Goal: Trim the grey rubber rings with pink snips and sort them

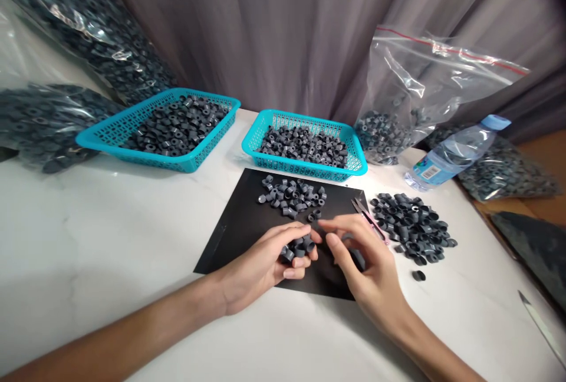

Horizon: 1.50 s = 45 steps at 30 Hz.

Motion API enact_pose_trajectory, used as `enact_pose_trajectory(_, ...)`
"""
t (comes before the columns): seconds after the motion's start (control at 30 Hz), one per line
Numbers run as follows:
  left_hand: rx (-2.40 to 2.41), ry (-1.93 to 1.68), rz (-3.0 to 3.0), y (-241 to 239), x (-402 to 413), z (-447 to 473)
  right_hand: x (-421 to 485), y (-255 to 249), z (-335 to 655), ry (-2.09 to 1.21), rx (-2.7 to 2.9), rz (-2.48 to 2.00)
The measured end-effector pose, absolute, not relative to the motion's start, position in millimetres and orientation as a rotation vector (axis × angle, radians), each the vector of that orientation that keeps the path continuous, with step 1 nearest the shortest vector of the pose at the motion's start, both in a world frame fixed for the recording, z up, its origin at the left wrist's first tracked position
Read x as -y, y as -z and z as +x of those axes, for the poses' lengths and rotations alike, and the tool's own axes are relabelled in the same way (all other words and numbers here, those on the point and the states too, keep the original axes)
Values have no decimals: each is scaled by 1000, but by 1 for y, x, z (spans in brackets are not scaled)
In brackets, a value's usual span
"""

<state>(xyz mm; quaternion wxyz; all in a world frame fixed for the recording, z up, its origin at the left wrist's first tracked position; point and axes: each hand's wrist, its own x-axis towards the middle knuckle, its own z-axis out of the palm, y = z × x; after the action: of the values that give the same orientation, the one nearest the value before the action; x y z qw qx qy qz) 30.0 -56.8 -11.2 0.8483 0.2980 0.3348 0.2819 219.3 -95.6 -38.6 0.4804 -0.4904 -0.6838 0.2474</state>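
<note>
Several small dark grey plastic caps lie cupped in my left hand, its fingers curled around them above a black mat. Close to its fingertips is my right hand, with fingers bent inward. Something dark grey shows beneath its palm, partly hidden by the fingers, and I cannot make out what it is. Beyond the hands, a loose group of grey pieces rests on the mat. Small scissors lie at the mat's right edge, beside a pile of hollow dark caps.
Two turquoise baskets, one at left and one in the middle, hold grey pieces. Filled plastic bags stand at left and right. A water bottle leans at right, and a pointed blade lies near the right edge.
</note>
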Motion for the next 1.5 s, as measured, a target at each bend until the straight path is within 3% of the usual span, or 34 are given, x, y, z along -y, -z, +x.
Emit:
enact_pose_trajectory(0.1, -716, -581, 640, 10, 55, 28, 82, 42, 229, -249, 1889, -1268)
enact_pose_trajectory(0.23, -764, -539, 685, 6, 54, 27, 70, 50, 234, -131, 2125, -1272)
enact_pose_trajectory(0.93, -829, -641, 595, 9, 60, 30, 103, 24, 201, -562, 1835, -1066)
enact_pose_trajectory(1.5, -750, -620, 475, 13, 54, 30, 105, 31, 205, -576, 1689, -1028)
